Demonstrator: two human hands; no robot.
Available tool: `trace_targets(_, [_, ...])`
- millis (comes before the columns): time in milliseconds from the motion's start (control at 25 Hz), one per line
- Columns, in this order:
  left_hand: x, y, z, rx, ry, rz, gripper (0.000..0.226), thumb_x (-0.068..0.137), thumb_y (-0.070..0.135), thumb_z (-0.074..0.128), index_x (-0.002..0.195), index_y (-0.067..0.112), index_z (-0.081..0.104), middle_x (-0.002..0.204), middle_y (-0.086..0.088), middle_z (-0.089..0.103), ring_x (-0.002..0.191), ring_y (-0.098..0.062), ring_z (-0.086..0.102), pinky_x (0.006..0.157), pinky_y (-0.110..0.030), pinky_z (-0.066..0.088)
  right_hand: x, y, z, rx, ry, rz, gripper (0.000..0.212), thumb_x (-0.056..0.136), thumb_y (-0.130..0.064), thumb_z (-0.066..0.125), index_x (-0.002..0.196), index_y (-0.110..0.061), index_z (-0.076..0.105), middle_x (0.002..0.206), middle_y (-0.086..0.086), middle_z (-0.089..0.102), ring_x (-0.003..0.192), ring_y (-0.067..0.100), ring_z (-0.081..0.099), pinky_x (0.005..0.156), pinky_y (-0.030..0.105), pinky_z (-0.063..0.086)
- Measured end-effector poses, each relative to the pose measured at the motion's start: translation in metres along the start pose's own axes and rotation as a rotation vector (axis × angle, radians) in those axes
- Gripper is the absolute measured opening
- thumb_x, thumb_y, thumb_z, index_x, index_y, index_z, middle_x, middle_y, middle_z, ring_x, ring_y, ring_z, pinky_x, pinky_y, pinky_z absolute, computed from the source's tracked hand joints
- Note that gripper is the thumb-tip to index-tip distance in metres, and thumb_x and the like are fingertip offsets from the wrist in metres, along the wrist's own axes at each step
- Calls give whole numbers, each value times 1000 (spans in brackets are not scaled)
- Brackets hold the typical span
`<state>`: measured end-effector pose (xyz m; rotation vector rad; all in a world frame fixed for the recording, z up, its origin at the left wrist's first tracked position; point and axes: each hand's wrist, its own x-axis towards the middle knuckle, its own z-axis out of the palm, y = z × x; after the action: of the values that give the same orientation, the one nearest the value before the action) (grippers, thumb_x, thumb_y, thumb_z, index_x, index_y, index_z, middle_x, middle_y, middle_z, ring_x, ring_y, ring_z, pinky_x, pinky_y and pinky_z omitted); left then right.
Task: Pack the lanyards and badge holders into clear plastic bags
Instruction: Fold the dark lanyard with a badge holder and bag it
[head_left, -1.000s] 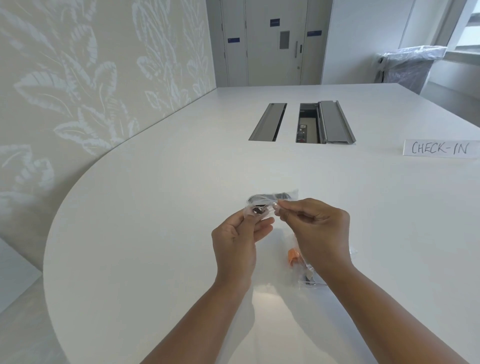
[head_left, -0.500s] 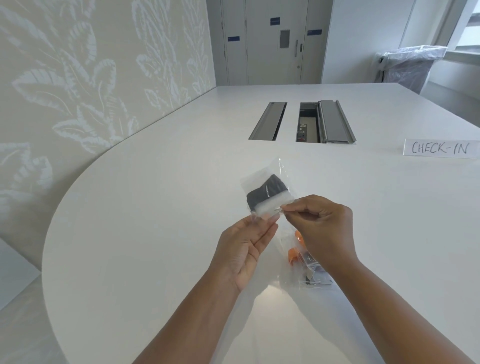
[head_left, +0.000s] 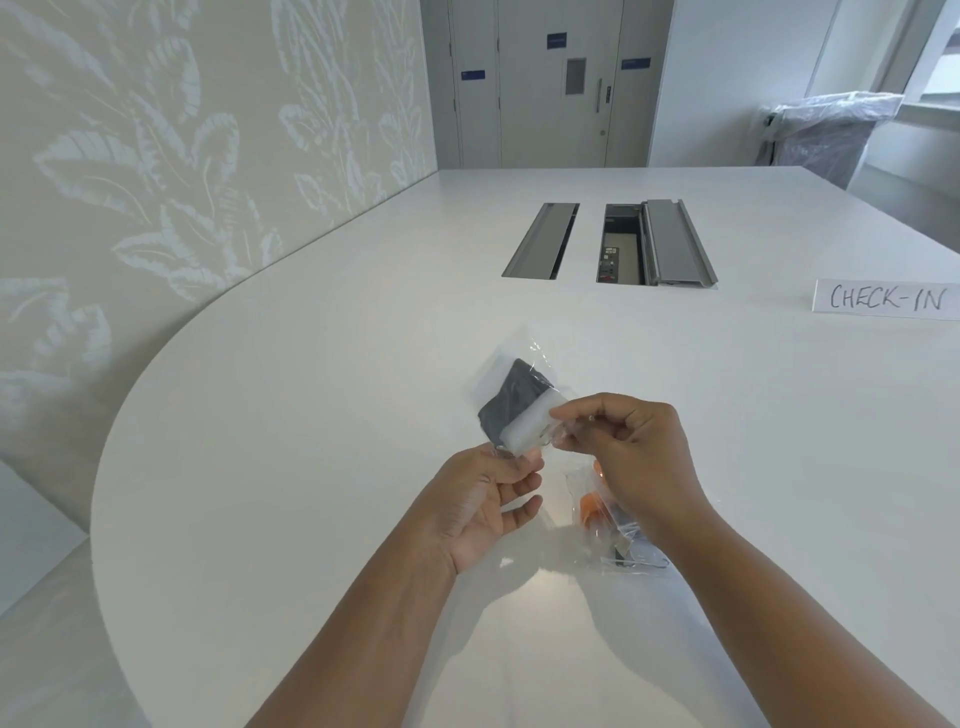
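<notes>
A small clear plastic bag (head_left: 506, 364) is held up above the white table (head_left: 311, 415). Inside it sit a folded black lanyard (head_left: 511, 402) and a frosted white badge holder (head_left: 530, 428). My left hand (head_left: 493, 499) pinches the bag's lower end between thumb and fingers, palm turned up. My right hand (head_left: 631, 452) pinches the bag's right corner. Below my right hand a second clear bag (head_left: 618, 535) lies on the table, holding an orange lanyard (head_left: 589, 506) and metal clips, partly hidden by my wrist.
A paper sign reading CHECK-IN (head_left: 885, 300) lies at the right. Two cable wells (head_left: 623, 241) are set in the table's middle, one with its lid open. A patterned wall (head_left: 156, 156) runs along the left. A plastic-covered bin (head_left: 826, 135) stands far right.
The bag has swung up from flat between my hands to standing upright, showing the black lanyard and white holder. My left palm turned upward and lowered; my right hand kept its pinch.
</notes>
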<state>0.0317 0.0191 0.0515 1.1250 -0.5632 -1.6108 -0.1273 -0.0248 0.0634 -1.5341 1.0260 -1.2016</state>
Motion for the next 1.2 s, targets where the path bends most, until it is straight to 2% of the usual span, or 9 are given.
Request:
trace_targets(120, [0, 2, -2, 31, 1, 32, 16, 83, 3, 69, 96, 10, 65, 74, 1, 68, 74, -11, 64, 80, -34, 51, 0, -4, 3, 190, -34, 49, 24, 96, 4, 55, 97, -10, 74, 76, 4, 77, 75, 18, 75, 68, 18, 56])
trace_targets(200, [2, -1, 0, 39, 29, 74, 12, 83, 3, 69, 93, 10, 67, 75, 0, 71, 73, -11, 69, 82, -34, 51, -1, -6, 6, 337, 4, 72, 17, 97, -1, 57, 108, -9, 66, 82, 12, 77, 78, 22, 75, 72, 24, 59])
trace_targets(320, [5, -5, 3, 105, 113, 164, 10, 83, 6, 73, 92, 8, 69, 79, -4, 74, 77, -13, 73, 79, -32, 54, 0, -7, 5, 497, 56, 152, 20, 95, -11, 61, 115, -7, 61, 86, 17, 77, 85, 28, 76, 75, 30, 61])
trace_targets(440, [4, -9, 6, 210, 159, 258, 12, 82, 10, 76, 93, 11, 70, 80, -3, 74, 78, -14, 73, 77, -31, 55, 2, -5, 3, 331, 16, 178, 30, 83, -22, 73, 105, -1, 69, 86, 19, 76, 81, 23, 74, 72, 26, 59])
trace_targets(560, [4, -13, 11, 326, 187, 331, 16, 82, 13, 78, 96, 12, 71, 76, -1, 75, 74, -13, 73, 79, -33, 56, 3, 0, 2, 196, 41, 182, 18, 82, -15, 77, 90, 0, 72, 80, 17, 75, 70, 18, 71, 66, 24, 57])
trace_targets(720, [3, -12, 11, 389, 167, 342, 20, 81, 18, 79, 98, 14, 71, 79, -2, 77, 71, -12, 72, 75, -32, 57, 5, 2, -1, 207, 96, 202, 13, 82, -13, 77, 84, -1, 72, 73, 14, 75, 65, 20, 70, 66, 27, 59])
trace_targets(840, [4, -11, 8, 417, 192, 382, 17, 83, 14, 77, 99, 12, 71, 84, -6, 77, 69, -13, 72, 71, -27, 56, 4, 3, 1, 234, 82, 224, 17, 86, -15, 73, 90, 1, 71, 78, 15, 77, 73, 26, 74, 76, 34, 61])
trace_targets(960, [4, -11, 8, 437, 228, 413, 13, 84, 14, 76, 96, 12, 72, 80, -2, 77, 66, -10, 71, 64, -22, 55, 3, 2, 3, 245, 84, 212, 17, 91, -15, 68, 93, 2, 69, 79, 14, 77, 76, 25, 76, 79, 35, 60])
trace_targets(1200, [4, -13, 9, 427, 211, 412, 11, 84, 13, 75, 94, 16, 71, 77, 0, 76, 63, -9, 69, 63, -23, 50, 2, -2, 3, 264, 114, 191, 12, 94, -9, 64, 85, -2, 64, 73, 13, 75, 73, 27, 74, 80, 39, 60])
